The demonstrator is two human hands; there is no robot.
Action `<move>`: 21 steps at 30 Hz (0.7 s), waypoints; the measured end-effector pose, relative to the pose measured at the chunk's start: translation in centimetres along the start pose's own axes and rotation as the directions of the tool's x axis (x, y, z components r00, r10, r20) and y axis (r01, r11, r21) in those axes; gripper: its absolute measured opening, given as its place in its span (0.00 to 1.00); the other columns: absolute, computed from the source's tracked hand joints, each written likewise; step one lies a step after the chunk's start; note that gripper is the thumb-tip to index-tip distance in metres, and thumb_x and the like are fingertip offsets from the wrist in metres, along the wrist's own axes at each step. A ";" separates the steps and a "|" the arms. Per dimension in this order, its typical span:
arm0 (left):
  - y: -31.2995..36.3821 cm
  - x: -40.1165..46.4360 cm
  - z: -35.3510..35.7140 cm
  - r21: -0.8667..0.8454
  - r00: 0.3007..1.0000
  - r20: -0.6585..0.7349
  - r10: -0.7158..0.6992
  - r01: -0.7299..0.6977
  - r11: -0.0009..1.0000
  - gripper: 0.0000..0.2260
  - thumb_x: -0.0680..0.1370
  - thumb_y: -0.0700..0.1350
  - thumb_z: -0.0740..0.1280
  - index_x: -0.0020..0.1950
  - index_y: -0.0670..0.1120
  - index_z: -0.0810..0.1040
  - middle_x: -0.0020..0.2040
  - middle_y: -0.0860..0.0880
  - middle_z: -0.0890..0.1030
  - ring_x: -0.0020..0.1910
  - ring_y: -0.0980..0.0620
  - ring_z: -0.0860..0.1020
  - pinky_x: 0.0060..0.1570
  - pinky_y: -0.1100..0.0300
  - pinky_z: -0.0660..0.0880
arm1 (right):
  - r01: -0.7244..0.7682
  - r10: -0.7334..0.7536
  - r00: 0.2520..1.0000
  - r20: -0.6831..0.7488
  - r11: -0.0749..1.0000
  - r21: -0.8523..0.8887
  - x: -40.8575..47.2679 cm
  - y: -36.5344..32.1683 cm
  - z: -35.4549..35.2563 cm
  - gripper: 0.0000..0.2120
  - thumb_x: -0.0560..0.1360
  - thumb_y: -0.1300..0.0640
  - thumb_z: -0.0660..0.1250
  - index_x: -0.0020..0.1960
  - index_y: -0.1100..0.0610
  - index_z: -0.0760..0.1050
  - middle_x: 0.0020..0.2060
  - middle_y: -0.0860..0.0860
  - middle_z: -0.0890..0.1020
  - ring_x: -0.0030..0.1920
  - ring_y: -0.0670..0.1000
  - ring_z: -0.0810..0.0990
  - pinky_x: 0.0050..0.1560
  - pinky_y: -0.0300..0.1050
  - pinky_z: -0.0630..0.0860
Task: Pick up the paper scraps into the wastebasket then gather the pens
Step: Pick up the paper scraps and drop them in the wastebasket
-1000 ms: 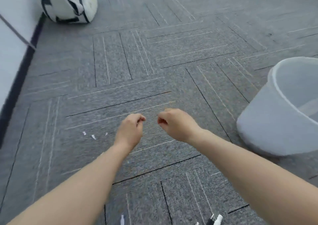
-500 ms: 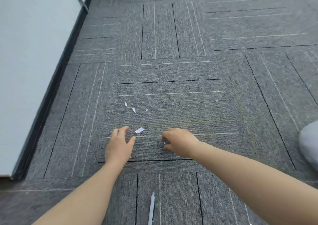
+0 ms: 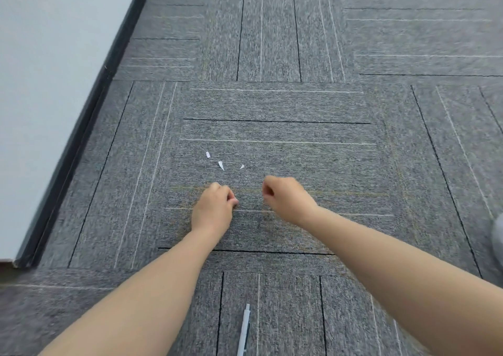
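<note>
— Where do the paper scraps (image 3: 221, 165) lie?
— On the carpet (image 3: 299, 105), just beyond both hands; the middle sliver tapers toward the person.
— And the hands?
— Left hand (image 3: 213, 208) and right hand (image 3: 285, 199) are curled; whether they hold anything I cannot tell.
— The pen (image 3: 244, 328)?
— Between the forearms, lengthwise away from the person.

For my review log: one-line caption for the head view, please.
Both hands, left and right, curled over grey carpet near three paper scraps; a pen lies nearer the person.

Both bare forearms reached forward, close together. The left hand (image 3: 215, 208) and right hand (image 3: 285, 197) were curled into loose fists.
</note>
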State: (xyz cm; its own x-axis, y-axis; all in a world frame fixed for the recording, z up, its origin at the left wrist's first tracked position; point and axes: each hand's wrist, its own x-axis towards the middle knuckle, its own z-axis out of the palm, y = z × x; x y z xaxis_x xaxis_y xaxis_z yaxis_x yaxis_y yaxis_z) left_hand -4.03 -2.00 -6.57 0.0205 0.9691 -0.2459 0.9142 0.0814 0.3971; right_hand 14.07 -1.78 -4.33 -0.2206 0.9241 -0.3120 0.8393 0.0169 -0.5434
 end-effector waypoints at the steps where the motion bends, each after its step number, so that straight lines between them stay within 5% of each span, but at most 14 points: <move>1: -0.1 0.2 -0.1 -0.037 1.000 -0.009 -0.022 0.022 0.999 0.07 0.79 0.49 0.63 0.43 0.49 0.73 0.44 0.53 0.74 0.42 0.52 0.74 0.39 0.54 0.72 | -0.005 0.006 0.999 -0.033 1.000 0.013 1.0 -0.3 -0.3 0.06 0.78 0.62 0.60 0.49 0.57 0.75 0.41 0.52 0.81 0.41 0.53 0.78 0.42 0.47 0.77; 7: -0.5 4.2 -2.3 -0.280 0.977 -0.144 -0.156 0.111 0.954 0.02 0.78 0.43 0.65 0.51 0.48 0.74 0.41 0.53 0.77 0.36 0.56 0.74 0.32 0.60 0.68 | -0.066 0.065 0.996 -0.058 0.997 -0.026 6.6 -2.3 0.1 0.12 0.78 0.64 0.61 0.59 0.55 0.75 0.48 0.55 0.81 0.39 0.55 0.80 0.40 0.50 0.81; 11: 0.0 6.7 -2.5 -0.286 0.990 -0.091 -0.112 0.082 0.955 0.15 0.77 0.43 0.68 0.63 0.51 0.73 0.44 0.51 0.78 0.37 0.55 0.75 0.34 0.59 0.67 | -0.079 0.072 0.995 -0.076 0.992 -0.095 8.5 -2.8 0.2 0.07 0.78 0.62 0.63 0.54 0.55 0.77 0.47 0.55 0.81 0.42 0.56 0.79 0.42 0.50 0.80; 16: 0.0 8.0 -2.3 -0.246 0.988 -0.053 -0.148 0.131 0.960 0.03 0.75 0.45 0.70 0.46 0.47 0.78 0.44 0.50 0.78 0.41 0.50 0.74 0.38 0.60 0.66 | -0.060 0.055 0.998 -0.030 0.979 -0.193 9.6 -3.3 0.1 0.04 0.76 0.63 0.64 0.48 0.56 0.76 0.44 0.54 0.79 0.43 0.56 0.78 0.43 0.50 0.79; 21: 0.3 8.4 -2.1 -0.125 0.991 -0.023 -0.130 0.126 0.984 0.06 0.76 0.45 0.68 0.41 0.45 0.78 0.47 0.45 0.79 0.43 0.48 0.74 0.41 0.56 0.68 | -0.019 0.042 0.997 0.060 0.942 -0.335 9.9 -4.3 -0.2 0.08 0.75 0.68 0.61 0.48 0.58 0.76 0.44 0.55 0.79 0.41 0.56 0.76 0.36 0.46 0.72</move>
State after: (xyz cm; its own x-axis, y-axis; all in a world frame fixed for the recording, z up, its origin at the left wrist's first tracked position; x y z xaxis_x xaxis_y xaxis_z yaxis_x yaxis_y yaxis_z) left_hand -4.48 6.65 -6.65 -0.1075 0.9554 -0.2750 0.8515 0.2312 0.4706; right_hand 8.35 7.43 -4.90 -0.2145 0.8996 -0.3803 0.9614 0.1259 -0.2446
